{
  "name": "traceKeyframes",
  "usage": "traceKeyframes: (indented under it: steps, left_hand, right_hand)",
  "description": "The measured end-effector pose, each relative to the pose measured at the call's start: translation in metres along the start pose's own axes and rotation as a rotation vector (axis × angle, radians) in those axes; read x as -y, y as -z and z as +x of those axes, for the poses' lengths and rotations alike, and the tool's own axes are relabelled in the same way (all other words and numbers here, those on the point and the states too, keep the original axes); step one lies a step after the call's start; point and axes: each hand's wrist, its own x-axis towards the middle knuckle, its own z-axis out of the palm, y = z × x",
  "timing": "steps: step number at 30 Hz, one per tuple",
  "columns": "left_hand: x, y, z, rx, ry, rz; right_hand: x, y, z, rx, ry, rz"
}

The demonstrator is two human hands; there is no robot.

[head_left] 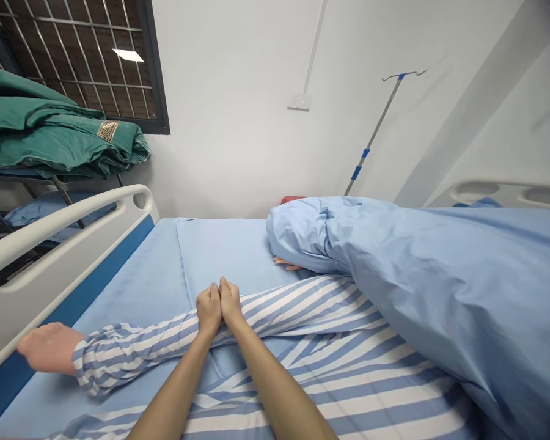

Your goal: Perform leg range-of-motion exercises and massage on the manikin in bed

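My left hand [209, 310] and my right hand [230, 300] are closed into fists, side by side and touching. Both rest on a leg in blue-and-white striped trousers [156, 339], around its middle. Whether the curled fingers grip any cloth is hidden. The leg lies stretched across the bed, and its bare foot [50, 348] points toward the footboard. Nearer to me lies more striped trouser cloth [348, 391], partly behind my forearms. A light blue quilt [421, 263] covers the upper part of the lying figure, and some fingers [288, 263] show under its edge.
A bed footboard [91, 214] stands at the left and another bed panel [508, 189] at the far right. The blue sheet [224, 244] lies under the legs. Behind are an IV pole [380, 122], a wall socket [299, 101], a barred window [82, 55] and folded green bedding [50, 128].
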Motion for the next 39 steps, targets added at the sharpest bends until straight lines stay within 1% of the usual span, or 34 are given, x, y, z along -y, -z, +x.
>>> traceKeyframes:
  steps: [3, 5, 9, 12, 15, 18, 22, 24, 25, 27, 29, 32, 34, 37, 39]
  left_hand:
    - [-0.002, -0.002, 0.0, 0.046, -0.036, 0.015]
    - [-0.002, -0.003, -0.001, 0.044, -0.055, 0.058]
    - [-0.002, -0.004, -0.003, 0.054, -0.068, 0.094]
    - [-0.003, -0.005, -0.003, 0.081, -0.047, 0.074]
    - [-0.009, -0.012, 0.0, 0.116, 0.026, 0.015]
    - [-0.025, -0.024, 0.005, 0.104, 0.088, -0.1]
    - [-0.05, -0.041, 0.009, 0.091, 0.07, -0.275]
    - [-0.054, -0.047, 0.009, 0.069, 0.069, -0.307]
    - [-0.053, -0.048, 0.008, 0.038, 0.083, -0.286]
    - [-0.045, -0.049, 0.004, -0.018, 0.113, -0.174]
    - [-0.035, -0.048, 0.001, -0.031, 0.088, -0.013]
    - [-0.024, -0.045, -0.003, -0.005, -0.007, 0.154]
    - [-0.022, -0.045, -0.003, 0.011, -0.018, 0.193]
    - [-0.021, -0.046, -0.001, 0.072, -0.044, 0.242]
    - [-0.022, -0.046, 0.0, 0.088, -0.09, 0.288]
  right_hand:
    - [0.007, 0.014, 0.004, 0.087, 0.135, -0.179]
    - [0.008, 0.022, 0.004, 0.105, 0.201, -0.243]
    - [-0.002, 0.027, 0.0, 0.131, 0.194, -0.255]
    - [-0.008, 0.026, -0.003, 0.145, 0.181, -0.196]
    - [-0.009, 0.028, -0.001, 0.134, 0.149, -0.086]
    - [-0.01, 0.032, 0.005, 0.069, 0.082, 0.04]
    - [-0.011, 0.037, 0.013, 0.004, -0.013, 0.221]
    - [-0.011, 0.039, 0.015, -0.026, -0.035, 0.26]
    - [-0.011, 0.04, 0.015, -0.041, -0.045, 0.258]
    - [-0.01, 0.04, 0.015, -0.063, -0.074, 0.235]
    - [-0.01, 0.04, 0.015, -0.072, -0.09, 0.214]
    - [-0.01, 0.04, 0.015, -0.066, -0.074, 0.183]
    - [-0.008, 0.04, 0.015, -0.073, -0.062, 0.134]
    - [0.001, 0.046, 0.018, -0.028, 0.002, -0.053]
    - [0.011, 0.053, 0.02, 0.065, 0.11, -0.218]
